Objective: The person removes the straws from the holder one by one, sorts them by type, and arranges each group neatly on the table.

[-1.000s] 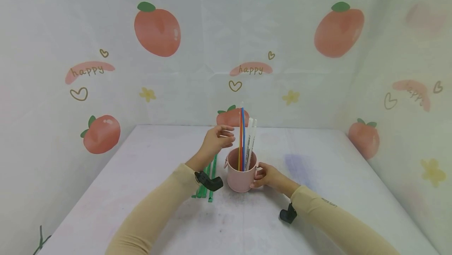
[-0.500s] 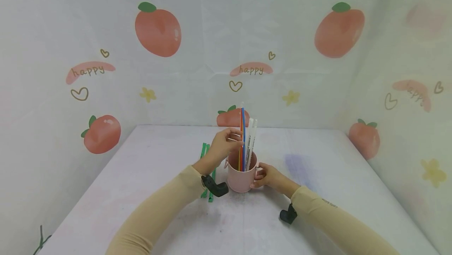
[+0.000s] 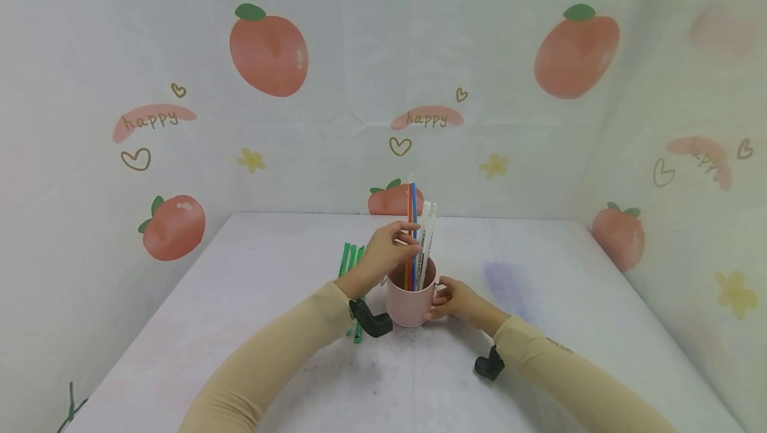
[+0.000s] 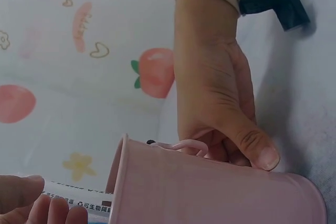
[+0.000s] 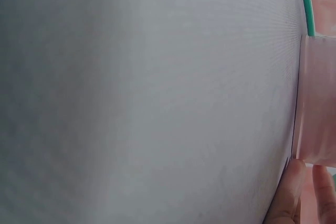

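A pink cup [image 3: 409, 308] stands upright on the table, with several straws rising from it. Some straws are red and blue; others sit in white printed wrappers [image 3: 428, 228]. My left hand [image 3: 386, 250] is at the straws above the rim, its fingers and thumb curled about them; the wrapped straw [image 4: 79, 193] runs past those fingers in the left wrist view. On the other side my right hand [image 3: 458, 301] holds the cup by its handle [image 4: 191, 145], thumb against the wall. In the right wrist view its fingertips [image 5: 295, 174] meet the cup near the base.
Several green-wrapped straws [image 3: 345, 258] lie on the white table [image 3: 287, 233] left of the cup, partly hidden behind my left forearm. A fruit-printed white sheet [image 3: 335, 140] hangs behind and at the sides.
My left hand has moved right and slightly down, from beside the cup to the straws in it. My right hand and the cup have stayed put.
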{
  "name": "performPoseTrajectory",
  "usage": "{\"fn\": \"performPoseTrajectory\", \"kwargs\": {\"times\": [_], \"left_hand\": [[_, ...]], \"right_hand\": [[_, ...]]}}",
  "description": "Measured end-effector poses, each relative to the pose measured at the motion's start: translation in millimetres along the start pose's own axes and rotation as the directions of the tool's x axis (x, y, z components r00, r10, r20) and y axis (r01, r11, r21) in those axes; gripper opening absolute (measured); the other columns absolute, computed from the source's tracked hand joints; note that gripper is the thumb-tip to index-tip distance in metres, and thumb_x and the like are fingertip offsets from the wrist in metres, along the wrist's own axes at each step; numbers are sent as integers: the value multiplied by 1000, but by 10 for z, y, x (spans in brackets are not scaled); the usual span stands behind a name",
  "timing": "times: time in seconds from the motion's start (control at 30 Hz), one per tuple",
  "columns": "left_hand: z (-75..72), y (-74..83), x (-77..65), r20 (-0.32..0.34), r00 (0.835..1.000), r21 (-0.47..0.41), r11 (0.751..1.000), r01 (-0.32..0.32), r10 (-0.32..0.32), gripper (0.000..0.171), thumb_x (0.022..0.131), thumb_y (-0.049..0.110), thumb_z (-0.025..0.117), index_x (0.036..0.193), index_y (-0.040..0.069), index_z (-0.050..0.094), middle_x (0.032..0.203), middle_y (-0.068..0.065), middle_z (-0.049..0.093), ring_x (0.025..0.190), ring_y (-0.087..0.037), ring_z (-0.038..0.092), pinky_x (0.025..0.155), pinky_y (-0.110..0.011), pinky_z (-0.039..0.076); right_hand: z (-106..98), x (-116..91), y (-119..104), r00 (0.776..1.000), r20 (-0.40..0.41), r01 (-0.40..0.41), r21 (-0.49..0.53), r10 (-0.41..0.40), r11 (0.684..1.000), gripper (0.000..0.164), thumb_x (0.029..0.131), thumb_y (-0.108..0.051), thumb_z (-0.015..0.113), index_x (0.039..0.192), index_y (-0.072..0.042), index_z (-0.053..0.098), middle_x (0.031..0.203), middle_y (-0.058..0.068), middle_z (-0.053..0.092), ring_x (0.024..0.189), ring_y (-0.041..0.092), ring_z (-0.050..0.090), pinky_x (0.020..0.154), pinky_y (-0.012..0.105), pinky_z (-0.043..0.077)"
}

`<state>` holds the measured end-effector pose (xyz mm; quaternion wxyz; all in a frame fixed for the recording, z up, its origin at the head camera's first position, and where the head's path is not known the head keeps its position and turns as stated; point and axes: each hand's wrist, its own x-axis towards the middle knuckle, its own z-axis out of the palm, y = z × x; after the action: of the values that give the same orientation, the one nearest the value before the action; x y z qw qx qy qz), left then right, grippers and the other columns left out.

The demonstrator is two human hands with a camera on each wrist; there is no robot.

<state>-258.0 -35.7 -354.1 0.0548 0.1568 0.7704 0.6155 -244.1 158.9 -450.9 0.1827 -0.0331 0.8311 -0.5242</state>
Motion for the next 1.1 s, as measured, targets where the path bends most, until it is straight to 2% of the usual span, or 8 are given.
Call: {"fn": "performPoseTrajectory", "kwargs": {"times": [0.37,0.5,0.73,1.1], "left_hand": [[13,-5,12,10,1000,24,1000,-12,12,44,89,6,67,132,9,57,98,-13,64,84,-29,66,73,-36,60],[23,-7,14,12,1000,50,999,-11,10,43,89,6,66,131,9,58,95,-13,65,79,-24,65,70,-35,60],[56,-28,43,21,1000,69,998,4,-5,36,92,8,64,127,4,59,85,-11,63,65,-14,61,63,-28,59],[96,-74,89,44,998,70,997,34,-37,20,93,9,62,112,1,63,76,-10,63,53,-12,61,56,-29,58]], "right_hand": [[-14,5,14,1000,15,16,5,-17,1000,90,74,-4,83,144,11,29,117,20,61,104,22,62,97,40,51],[-14,-1,8,999,22,27,0,-27,1000,91,74,-5,83,144,12,27,118,21,61,106,24,62,98,40,50],[-9,-6,-3,999,23,24,-2,-24,1000,92,74,-4,83,144,13,26,118,22,60,106,25,62,98,42,50],[-19,-1,12,999,32,30,5,-30,1000,94,74,-3,83,145,14,23,121,24,59,108,26,61,97,40,51]]}}
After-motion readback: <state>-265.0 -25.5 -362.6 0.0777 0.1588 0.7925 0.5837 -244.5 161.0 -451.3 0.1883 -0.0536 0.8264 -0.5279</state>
